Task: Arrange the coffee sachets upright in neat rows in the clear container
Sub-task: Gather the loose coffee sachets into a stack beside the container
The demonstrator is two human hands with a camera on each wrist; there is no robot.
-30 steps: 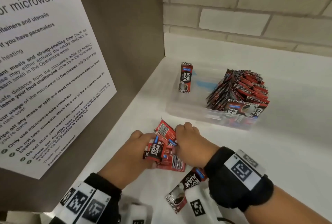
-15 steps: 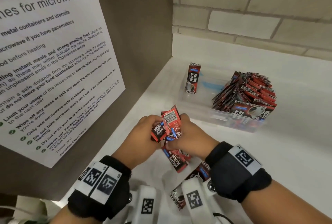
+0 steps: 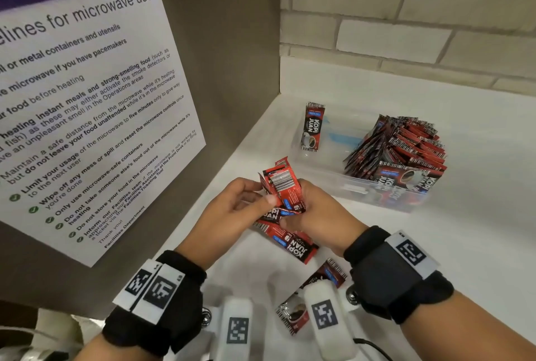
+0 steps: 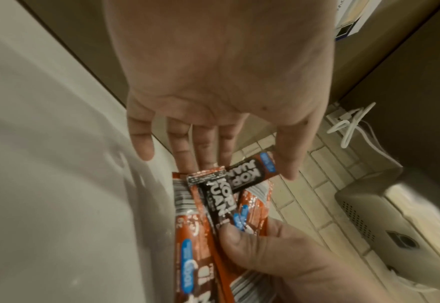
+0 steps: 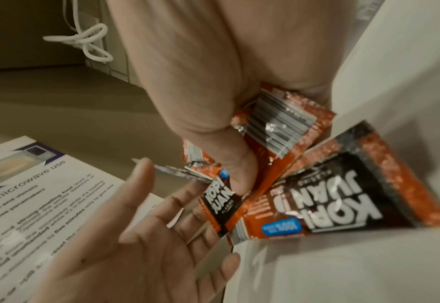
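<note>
The right hand (image 3: 314, 211) gripped a bunch of sachets (image 3: 282, 189), thumb curled over them. The left hand (image 3: 232, 210), fingers straight, touched the bunch beside it; the container (image 3: 359, 186) sat just beyond both hands.

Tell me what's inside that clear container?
Inside the clear container, a packed stack of sachets fills the right side and one sachet stands alone at left. The sachets cover the floor beneath them.

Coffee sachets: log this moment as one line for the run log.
phase: gathering sachets | right hand: grips bunch of sachets | left hand: fingers straight, touching bunch | clear container: partly filled | counter: loose sachet
</note>
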